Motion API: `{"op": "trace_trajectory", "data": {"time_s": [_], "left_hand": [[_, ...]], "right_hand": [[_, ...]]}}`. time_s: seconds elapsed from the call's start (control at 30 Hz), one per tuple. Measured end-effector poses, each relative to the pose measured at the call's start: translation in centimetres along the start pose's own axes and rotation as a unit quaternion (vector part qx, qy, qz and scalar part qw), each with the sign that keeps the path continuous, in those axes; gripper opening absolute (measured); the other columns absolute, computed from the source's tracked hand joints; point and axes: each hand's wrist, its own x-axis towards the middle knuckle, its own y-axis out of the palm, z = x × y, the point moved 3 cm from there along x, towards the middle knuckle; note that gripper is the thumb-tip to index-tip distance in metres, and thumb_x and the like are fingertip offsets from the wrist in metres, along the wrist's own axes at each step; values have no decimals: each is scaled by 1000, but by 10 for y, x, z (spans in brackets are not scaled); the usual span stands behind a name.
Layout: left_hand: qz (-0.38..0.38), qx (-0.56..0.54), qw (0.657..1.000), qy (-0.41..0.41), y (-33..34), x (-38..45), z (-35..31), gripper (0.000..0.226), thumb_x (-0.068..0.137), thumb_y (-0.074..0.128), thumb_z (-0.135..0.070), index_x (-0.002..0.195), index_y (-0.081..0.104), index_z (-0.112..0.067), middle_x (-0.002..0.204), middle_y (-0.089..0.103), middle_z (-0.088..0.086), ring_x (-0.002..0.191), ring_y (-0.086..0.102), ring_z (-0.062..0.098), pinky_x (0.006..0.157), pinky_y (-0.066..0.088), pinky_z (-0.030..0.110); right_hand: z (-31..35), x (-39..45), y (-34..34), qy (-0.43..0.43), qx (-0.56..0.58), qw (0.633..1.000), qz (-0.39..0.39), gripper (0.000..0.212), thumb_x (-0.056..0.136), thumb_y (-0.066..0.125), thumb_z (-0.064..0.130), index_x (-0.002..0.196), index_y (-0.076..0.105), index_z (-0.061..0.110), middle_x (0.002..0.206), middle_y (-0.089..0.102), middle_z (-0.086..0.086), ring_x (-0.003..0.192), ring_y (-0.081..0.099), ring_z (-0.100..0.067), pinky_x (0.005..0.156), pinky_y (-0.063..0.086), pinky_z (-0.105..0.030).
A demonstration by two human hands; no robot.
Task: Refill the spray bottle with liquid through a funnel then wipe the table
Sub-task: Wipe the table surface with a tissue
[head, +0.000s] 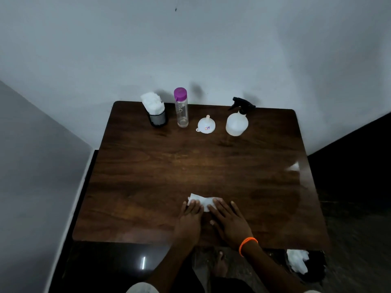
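Note:
A white tissue point(202, 201) lies flat on the dark wooden table point(148, 166) near its front edge. My left hand point(190, 218) and my right hand point(229, 220) both press down on it with flat fingers, one on each end. At the back of the table stand a white spray bottle point(236, 122) with a black trigger head, an upturned white funnel point(206, 124), and a clear bottle point(181, 107) with a purple cap that looks nearly empty.
A black holder of white tissues point(155, 109) stands at the back left. The table sits against a pale wall. A dark bin holding crumpled white tissues point(298, 261) is on the floor at the front right. A bare foot point(220, 265) shows under the table edge.

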Motion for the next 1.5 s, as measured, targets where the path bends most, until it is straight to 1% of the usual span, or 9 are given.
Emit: {"op": "trace_trajectory", "data": {"time_s": [0.1,0.23,0.37,0.47,0.73,1.13,1.23,1.4,1.5], "left_hand": [[-30,31,999,3,-22,23,4,55,87,38,-32,131,67,-16,140,62,7,137,53,23,125,-2,41],[-22,44,999,3,-51,67,19,65,96,19,-34,156,34,-15,166,26,6,156,14,21,127,-6,44],[-7,62,998,22,-78,118,33,64,103,36,-38,160,20,-14,169,12,9,157,1,24,124,-9,44],[31,99,994,32,-102,159,37,73,104,35,-45,161,4,-12,170,-2,10,157,-7,27,123,-9,45],[-17,53,998,27,-147,235,30,57,108,30,-27,160,19,-8,169,11,14,157,6,28,126,0,47],[32,119,986,114,-150,277,-6,65,106,40,-29,161,13,-8,169,6,16,156,0,31,126,-1,43],[26,153,977,144,-153,280,-11,65,106,39,-29,161,11,-7,169,5,16,157,1,30,125,-5,40],[5,110,984,143,-142,257,-19,61,106,41,-24,161,19,-11,168,13,13,156,8,27,125,11,41],[16,96,986,134,-125,232,-24,63,106,41,-25,161,15,-12,169,11,12,157,7,26,125,12,40]], "right_hand": [[-6,23,-10,17,4,1000,-11,56,101,42,51,155,38,35,164,31,5,153,25,-13,120,15,-46],[-21,63,-25,47,13,998,-27,56,103,33,54,157,30,39,166,25,8,155,13,-10,123,6,-44],[-35,110,-45,89,40,994,-58,60,102,21,58,159,20,40,168,14,9,155,1,-7,124,-6,-39],[-46,147,-60,124,46,988,-76,59,103,18,57,159,19,39,169,13,8,156,1,-9,125,-7,-41],[-87,209,-98,151,42,982,-105,57,106,19,53,160,22,35,169,16,5,157,5,-12,126,-6,-45],[-121,181,-97,211,64,969,-114,57,106,24,53,160,22,35,169,18,4,157,5,-13,126,-2,-45],[-124,171,-98,226,76,965,-110,58,106,20,56,160,21,35,169,16,4,157,5,-13,127,-3,-45],[-124,146,-94,244,85,959,-112,57,106,24,55,159,25,35,169,18,4,157,7,-14,127,0,-46],[-121,130,-89,246,77,960,-106,65,100,15,61,158,29,34,168,20,3,157,10,-17,126,3,-47]]}}
